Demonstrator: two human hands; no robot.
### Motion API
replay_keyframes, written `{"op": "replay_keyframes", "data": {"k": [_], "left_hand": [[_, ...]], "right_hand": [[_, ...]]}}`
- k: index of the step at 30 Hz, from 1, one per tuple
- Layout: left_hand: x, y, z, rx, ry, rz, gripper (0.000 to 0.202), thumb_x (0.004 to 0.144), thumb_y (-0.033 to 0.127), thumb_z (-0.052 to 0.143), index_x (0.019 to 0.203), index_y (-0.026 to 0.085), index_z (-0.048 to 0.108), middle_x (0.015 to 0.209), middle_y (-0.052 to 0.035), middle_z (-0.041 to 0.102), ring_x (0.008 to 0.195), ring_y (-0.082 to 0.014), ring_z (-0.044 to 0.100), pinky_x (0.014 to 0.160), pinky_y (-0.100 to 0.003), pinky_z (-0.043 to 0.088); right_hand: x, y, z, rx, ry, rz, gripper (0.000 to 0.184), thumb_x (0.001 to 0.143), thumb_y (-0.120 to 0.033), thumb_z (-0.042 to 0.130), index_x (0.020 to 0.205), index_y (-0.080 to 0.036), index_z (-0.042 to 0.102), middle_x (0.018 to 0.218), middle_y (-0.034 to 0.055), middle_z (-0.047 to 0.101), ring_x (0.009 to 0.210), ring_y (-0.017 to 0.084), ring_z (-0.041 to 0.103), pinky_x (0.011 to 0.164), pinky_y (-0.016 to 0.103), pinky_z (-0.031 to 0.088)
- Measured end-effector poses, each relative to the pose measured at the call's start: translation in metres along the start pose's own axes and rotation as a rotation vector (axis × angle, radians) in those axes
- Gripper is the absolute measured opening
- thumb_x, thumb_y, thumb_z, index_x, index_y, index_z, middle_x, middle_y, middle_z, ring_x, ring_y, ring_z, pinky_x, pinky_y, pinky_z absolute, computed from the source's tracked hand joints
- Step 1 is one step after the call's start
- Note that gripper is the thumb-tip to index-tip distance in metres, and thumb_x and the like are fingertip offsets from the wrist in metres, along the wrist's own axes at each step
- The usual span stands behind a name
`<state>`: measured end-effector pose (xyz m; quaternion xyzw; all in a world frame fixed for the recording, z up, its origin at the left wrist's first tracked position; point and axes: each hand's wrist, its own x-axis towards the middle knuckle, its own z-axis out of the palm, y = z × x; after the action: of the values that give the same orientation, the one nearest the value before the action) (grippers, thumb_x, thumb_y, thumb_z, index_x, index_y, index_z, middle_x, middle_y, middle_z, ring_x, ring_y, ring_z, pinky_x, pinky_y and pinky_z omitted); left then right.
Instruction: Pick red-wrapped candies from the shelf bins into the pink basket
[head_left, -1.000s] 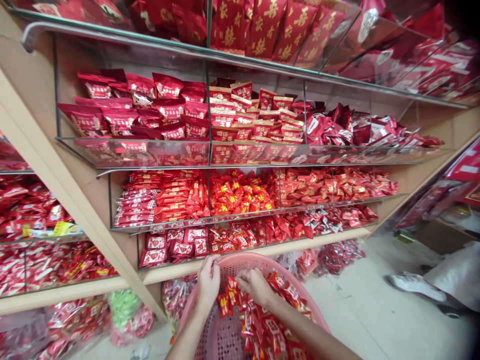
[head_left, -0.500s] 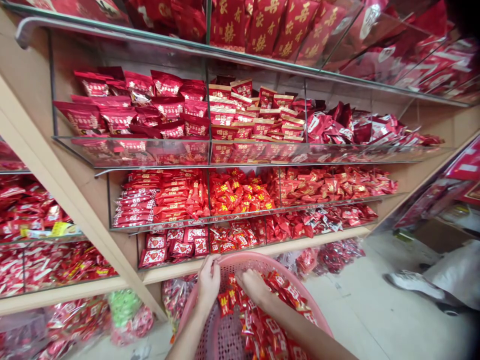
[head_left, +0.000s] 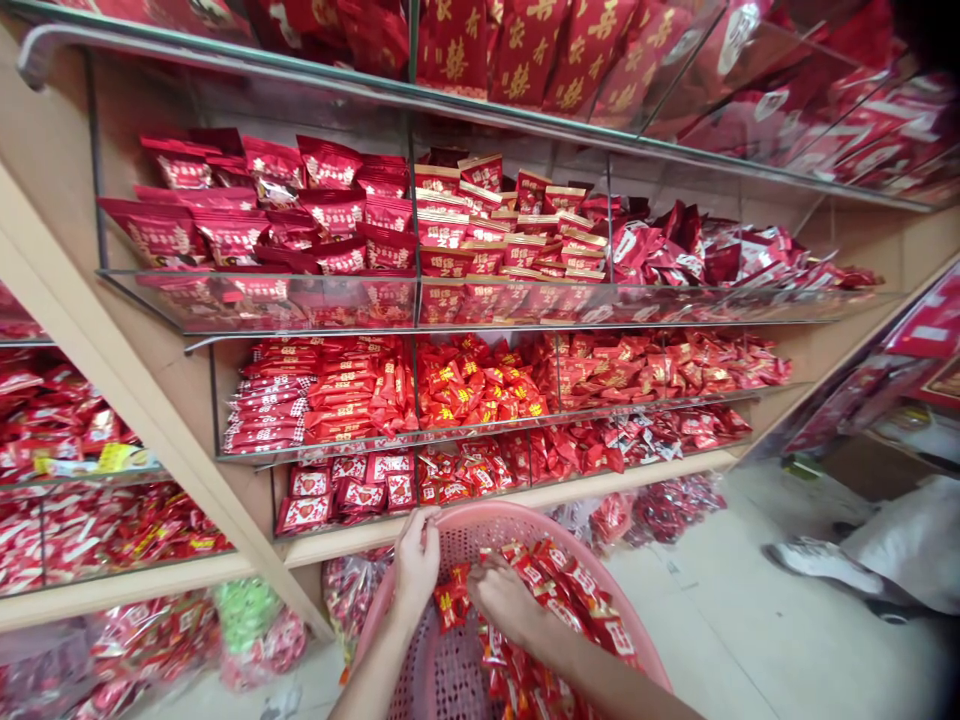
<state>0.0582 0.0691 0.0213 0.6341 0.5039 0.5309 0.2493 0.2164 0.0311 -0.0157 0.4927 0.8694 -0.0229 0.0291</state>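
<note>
A pink plastic basket (head_left: 431, 650) with a perforated wall stands low in front of me, below the shelves. My left hand (head_left: 417, 560) is closed on the basket's far left rim. Inside the basket, my right hand (head_left: 501, 597) is curled, knuckles up, among small red wrapped sweets (head_left: 540, 665). Its fingertips are hidden, so I cannot make out what they hold. A few red packets with yellow print (head_left: 451, 605) lie just left of its fingers. The sweets are heaped toward the basket's right side.
Glass-fronted shelves (head_left: 517, 325) with divided bins of red packets rise ahead. Bagged sweets (head_left: 679, 508) lie on the floor under the bottom board (head_left: 622, 492). A wooden upright (head_left: 150, 400) slants at left. A person's shoe (head_left: 825, 565) is on the floor at right.
My right hand has shifted slightly down and closer within the basket, its fingers more curled. My left hand stays on the rim. The view has moved a little.
</note>
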Motion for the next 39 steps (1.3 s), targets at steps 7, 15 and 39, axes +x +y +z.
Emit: {"op": "replay_keyframes", "data": {"k": [7,15,39], "left_hand": [[0.001,0.003,-0.002,0.0,0.003,0.003,0.022,0.083,0.02,0.04,0.092,0.019,0.059,0.092,-0.0049,0.066,0.09,-0.0172,0.061,0.083,-0.031,0.047],[0.002,0.0,-0.001,0.015,-0.001,0.013,0.022,0.082,0.021,0.04,0.093,0.019,0.06,0.093,-0.0056,0.066,0.091,-0.0183,0.061,0.083,-0.033,0.047],[0.001,-0.002,-0.001,0.006,0.011,-0.002,0.022,0.083,0.025,0.042,0.091,0.019,0.061,0.092,-0.0064,0.067,0.089,-0.0187,0.062,0.081,-0.034,0.049]], "right_hand": [[-0.006,-0.005,-0.016,0.036,-0.067,0.055,0.016,0.083,-0.01,0.048,0.086,-0.016,0.063,0.093,0.008,0.066,0.095,0.02,0.058,0.095,0.035,0.035],[-0.004,0.008,-0.128,0.09,0.354,-0.004,0.02,0.089,-0.02,0.043,0.08,-0.018,0.062,0.082,0.0044,0.066,0.08,0.017,0.058,0.08,0.03,0.04],[0.073,0.128,-0.278,-0.135,0.482,0.002,0.04,0.08,-0.011,0.053,0.119,-0.016,0.051,0.116,0.0097,0.055,0.105,0.023,0.044,0.087,0.036,0.036]]}}
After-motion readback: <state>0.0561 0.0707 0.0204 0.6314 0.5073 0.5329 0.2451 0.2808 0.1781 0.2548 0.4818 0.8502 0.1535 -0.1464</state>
